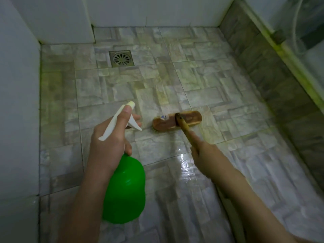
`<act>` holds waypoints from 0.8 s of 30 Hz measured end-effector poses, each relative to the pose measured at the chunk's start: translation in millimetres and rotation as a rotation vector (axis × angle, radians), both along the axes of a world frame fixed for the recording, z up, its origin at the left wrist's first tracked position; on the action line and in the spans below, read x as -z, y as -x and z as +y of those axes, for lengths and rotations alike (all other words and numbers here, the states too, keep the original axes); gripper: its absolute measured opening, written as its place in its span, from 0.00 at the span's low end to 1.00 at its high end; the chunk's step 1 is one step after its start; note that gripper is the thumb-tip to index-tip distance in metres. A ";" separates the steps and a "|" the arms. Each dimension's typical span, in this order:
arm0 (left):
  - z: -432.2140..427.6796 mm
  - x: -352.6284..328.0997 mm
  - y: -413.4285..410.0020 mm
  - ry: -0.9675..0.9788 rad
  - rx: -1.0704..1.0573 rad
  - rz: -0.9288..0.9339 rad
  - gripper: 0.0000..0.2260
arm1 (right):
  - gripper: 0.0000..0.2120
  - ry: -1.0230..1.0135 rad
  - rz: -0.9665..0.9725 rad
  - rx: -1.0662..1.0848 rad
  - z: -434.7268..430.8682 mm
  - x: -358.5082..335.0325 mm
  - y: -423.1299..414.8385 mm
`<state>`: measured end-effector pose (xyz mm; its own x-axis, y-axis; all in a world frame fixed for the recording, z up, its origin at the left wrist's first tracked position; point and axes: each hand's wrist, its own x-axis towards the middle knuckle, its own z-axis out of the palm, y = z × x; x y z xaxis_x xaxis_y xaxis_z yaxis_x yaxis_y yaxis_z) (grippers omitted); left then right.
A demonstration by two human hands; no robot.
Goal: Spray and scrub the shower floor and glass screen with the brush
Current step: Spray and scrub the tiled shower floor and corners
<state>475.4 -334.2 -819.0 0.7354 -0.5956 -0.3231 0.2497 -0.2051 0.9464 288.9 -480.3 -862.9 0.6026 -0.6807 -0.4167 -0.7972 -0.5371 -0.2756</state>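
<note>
Your left hand [112,139] grips the spray bottle [124,190]. Your right hand [205,155] clamps the brush [177,121] handle mid-floor, well apart from the walls [19,102] and drain [121,58]

drain [121,58]: square metal (round grille), far left | wall tiles [61,18]: white | kerb [263,67]: right side

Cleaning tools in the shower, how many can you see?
2. A green spray bottle gripped by the left hand, and a wooden brush on the floor, its handle gripped by the right hand. More could sit out of frame.
</note>
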 end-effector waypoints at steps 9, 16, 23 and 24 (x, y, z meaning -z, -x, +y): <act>-46.0 -6.8 11.0 -0.015 0.213 0.090 0.14 | 0.24 0.054 0.336 -0.264 -142.5 -69.2 -33.8; -64.9 -9.1 33.5 -0.076 0.398 0.054 0.22 | 0.21 0.044 0.523 -0.333 -149.4 -90.3 29.0; -60.6 12.8 60.8 -0.163 0.469 -0.077 0.27 | 0.25 0.085 0.504 -0.382 -155.5 -88.1 100.3; -59.2 15.7 65.1 -0.176 0.465 -0.083 0.26 | 0.25 0.080 0.521 -0.368 -150.5 -91.8 118.9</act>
